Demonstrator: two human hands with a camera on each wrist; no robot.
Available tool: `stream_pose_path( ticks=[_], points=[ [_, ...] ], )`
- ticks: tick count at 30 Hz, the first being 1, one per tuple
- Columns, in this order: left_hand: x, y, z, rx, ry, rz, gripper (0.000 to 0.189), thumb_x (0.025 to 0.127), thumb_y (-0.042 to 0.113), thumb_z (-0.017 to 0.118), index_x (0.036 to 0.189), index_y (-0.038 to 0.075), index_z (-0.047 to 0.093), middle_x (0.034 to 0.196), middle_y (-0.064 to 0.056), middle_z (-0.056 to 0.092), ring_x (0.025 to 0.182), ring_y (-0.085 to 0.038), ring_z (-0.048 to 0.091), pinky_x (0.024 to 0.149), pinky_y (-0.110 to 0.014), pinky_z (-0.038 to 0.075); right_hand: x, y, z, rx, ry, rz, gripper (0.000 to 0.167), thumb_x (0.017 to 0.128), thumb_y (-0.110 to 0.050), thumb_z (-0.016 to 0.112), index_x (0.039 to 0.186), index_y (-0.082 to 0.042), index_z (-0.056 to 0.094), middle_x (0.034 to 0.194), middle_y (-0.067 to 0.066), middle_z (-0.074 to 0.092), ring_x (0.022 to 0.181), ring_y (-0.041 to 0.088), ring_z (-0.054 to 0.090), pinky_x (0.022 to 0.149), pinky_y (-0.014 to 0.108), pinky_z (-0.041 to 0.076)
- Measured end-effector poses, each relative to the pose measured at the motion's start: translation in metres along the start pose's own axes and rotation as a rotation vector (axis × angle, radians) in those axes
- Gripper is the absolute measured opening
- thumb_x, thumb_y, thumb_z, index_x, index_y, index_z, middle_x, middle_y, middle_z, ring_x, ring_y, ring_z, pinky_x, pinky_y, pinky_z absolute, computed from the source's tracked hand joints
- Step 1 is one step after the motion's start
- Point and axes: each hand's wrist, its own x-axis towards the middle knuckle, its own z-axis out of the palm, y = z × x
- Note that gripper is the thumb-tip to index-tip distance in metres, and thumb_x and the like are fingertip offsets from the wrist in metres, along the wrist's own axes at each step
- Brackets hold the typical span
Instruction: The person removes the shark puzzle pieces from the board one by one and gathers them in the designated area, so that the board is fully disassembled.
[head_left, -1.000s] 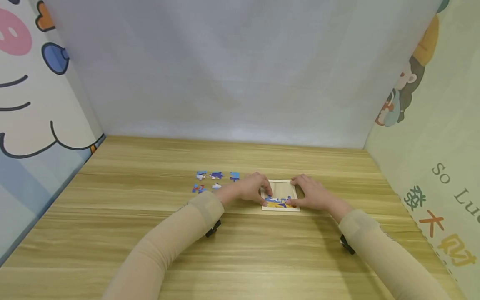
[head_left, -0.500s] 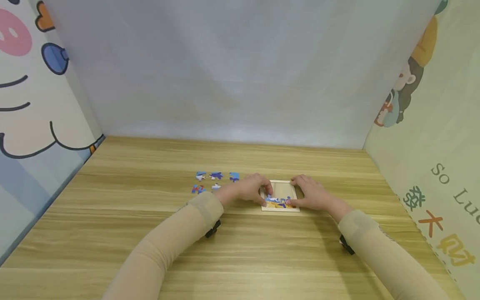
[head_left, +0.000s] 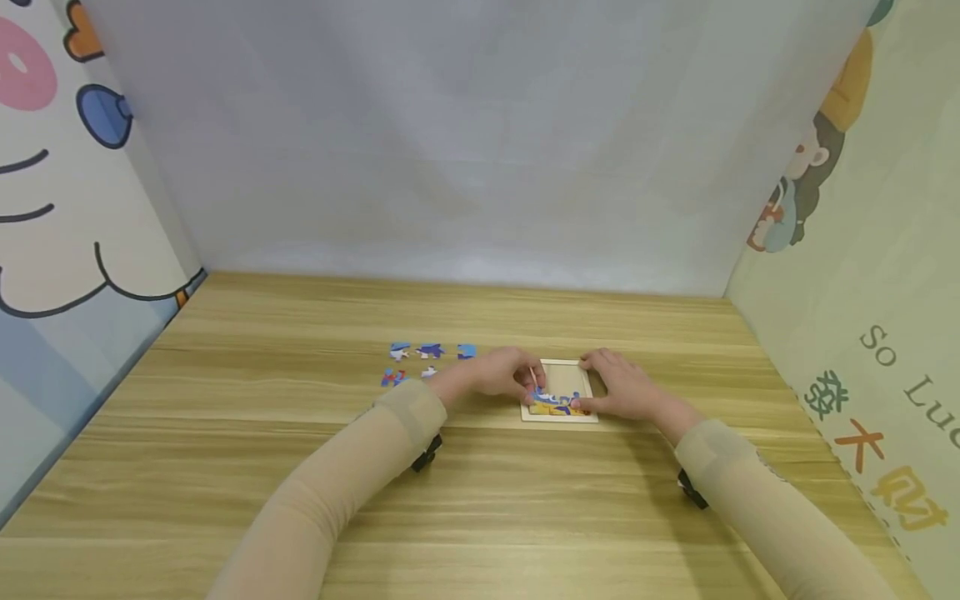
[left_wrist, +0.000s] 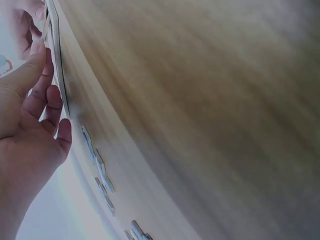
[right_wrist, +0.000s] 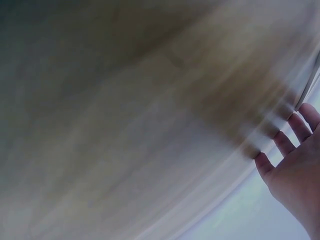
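A small light wooden puzzle tray (head_left: 560, 418) lies on the table, its near part filled with blue, white and yellow jigsaw pieces (head_left: 553, 407). At its left side my left hand (head_left: 504, 373) pinches a jigsaw piece between thumb and forefinger. That thin piece (left_wrist: 45, 27) shows edge-on in the left wrist view, its picture hidden. My right hand (head_left: 626, 387) spans the tray's right side, thumb on the fitted pieces and fingertips at the far right corner. In the right wrist view its fingers (right_wrist: 285, 144) are spread and nearly straight, beside the tray edge.
Several loose jigsaw pieces (head_left: 430, 351) lie in two rows left of the tray, some partly behind the left forearm. The wooden table (head_left: 480, 508) ends at a pale backdrop (head_left: 465, 167). Printed panels (head_left: 885, 275) stand at both sides.
My left fingers and thumb have drawn closer together at the tray's left side, and a piece there is raised. The right hand stays in place. The view has shifted slightly.
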Motion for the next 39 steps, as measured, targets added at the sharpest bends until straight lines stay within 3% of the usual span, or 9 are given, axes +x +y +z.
stream_pose_path(
  ticks=[12,23,32,39],
  points=[
    [-0.001,0.005,-0.004,-0.033,-0.037,-0.026,0.016,0.085,0.006,0.069,0.099,0.007,0.062,0.085,-0.001,0.060,0.077,-0.009,0.054,0.072,-0.019,0.045,0.001,0.001,0.002,-0.010,0.003,0.007,0.071,0.081,-0.051,0.067,0.130,-0.004,0.047,0.137,0.016,0.045,0.128,0.039,0.039,0.096,0.064,0.033],
    [-0.008,0.003,-0.012,-0.055,-0.019,-0.022,0.017,0.083,0.005,0.069,0.098,0.006,0.062,0.084,-0.001,0.060,0.077,-0.010,0.056,0.070,-0.019,0.047,0.003,0.004,0.004,-0.010,0.009,-0.008,0.072,0.081,-0.051,0.067,0.131,-0.002,0.046,0.136,0.017,0.046,0.127,0.039,0.039,0.097,0.063,0.032],
    [-0.022,0.007,-0.027,-0.059,-0.017,0.015,0.019,0.083,0.004,0.070,0.100,0.008,0.062,0.086,-0.002,0.062,0.082,-0.013,0.058,0.076,-0.024,0.049,0.002,0.004,0.004,-0.007,0.005,-0.004,0.075,0.081,-0.054,0.066,0.132,-0.002,0.046,0.136,0.018,0.045,0.128,0.040,0.039,0.098,0.064,0.031],
    [-0.040,0.007,-0.042,-0.013,-0.021,0.043,0.018,0.086,0.010,0.068,0.103,0.012,0.062,0.091,0.001,0.062,0.087,-0.012,0.057,0.080,-0.024,0.047,0.001,0.005,0.004,-0.007,0.010,-0.013,0.076,0.081,-0.054,0.066,0.133,-0.001,0.046,0.136,0.018,0.045,0.128,0.041,0.037,0.099,0.064,0.029]
  ],
)
